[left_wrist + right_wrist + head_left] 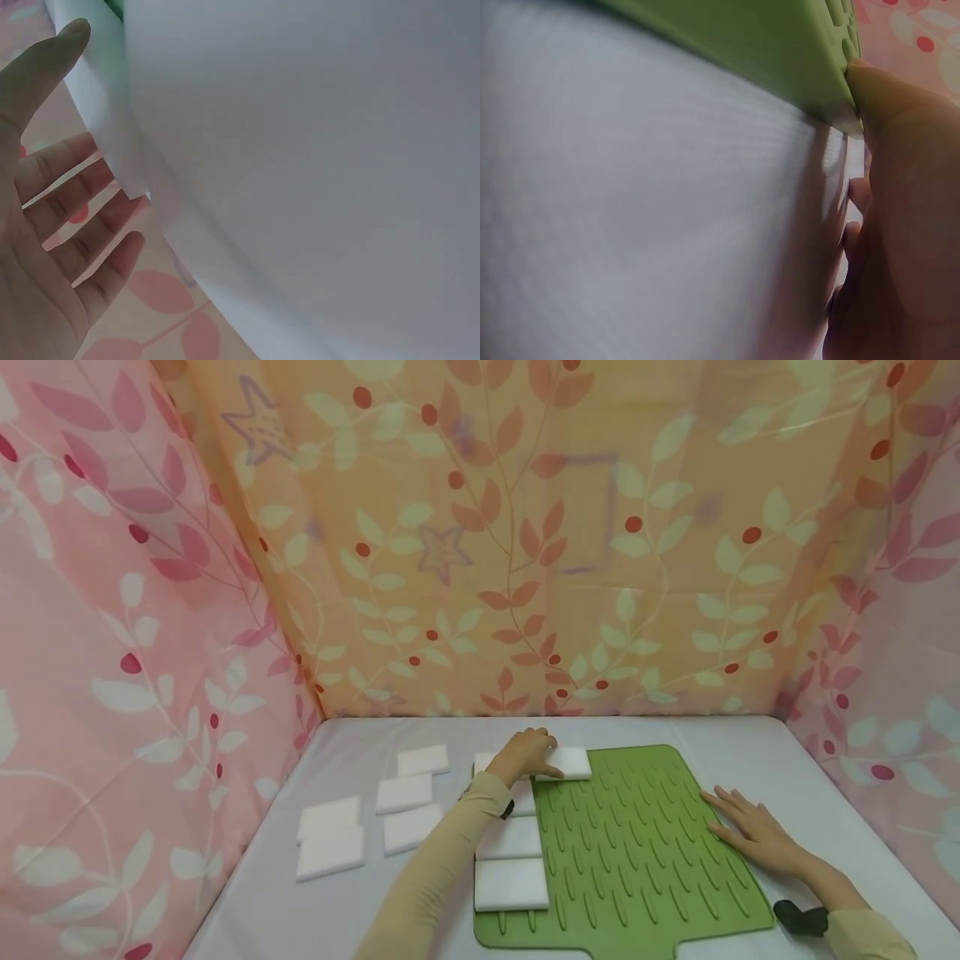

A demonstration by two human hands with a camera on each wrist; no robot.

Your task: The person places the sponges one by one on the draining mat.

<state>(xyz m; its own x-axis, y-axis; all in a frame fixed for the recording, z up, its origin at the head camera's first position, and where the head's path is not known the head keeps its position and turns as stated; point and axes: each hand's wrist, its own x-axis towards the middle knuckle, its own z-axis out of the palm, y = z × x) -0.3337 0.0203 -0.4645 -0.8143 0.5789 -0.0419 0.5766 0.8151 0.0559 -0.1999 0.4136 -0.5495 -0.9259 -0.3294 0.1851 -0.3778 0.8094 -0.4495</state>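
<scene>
- Up at the far edge of the green mat, the left hand reaches over a white block.
- Its fingers are bent and spread a little, with the thumb on the near side and the fingers on the far side, so it has hold of that block; I cannot tell how tight.
- That block lies on the mat, in the far row, next to the far end of a line of blocks down the mat's left side. The hand and sleeve hide some of these.
- The right hand rests by the mat's right edge. Its fingers are nearly straight and apart, and its thumb touches the edge. It has no block.
- Five loose blocks lie on the white table to the left of the mat. The two farthest left touch each other.
- Leafy cloth hangs behind the table and at both sides, orange at the back and pink at the sides.
</scene>
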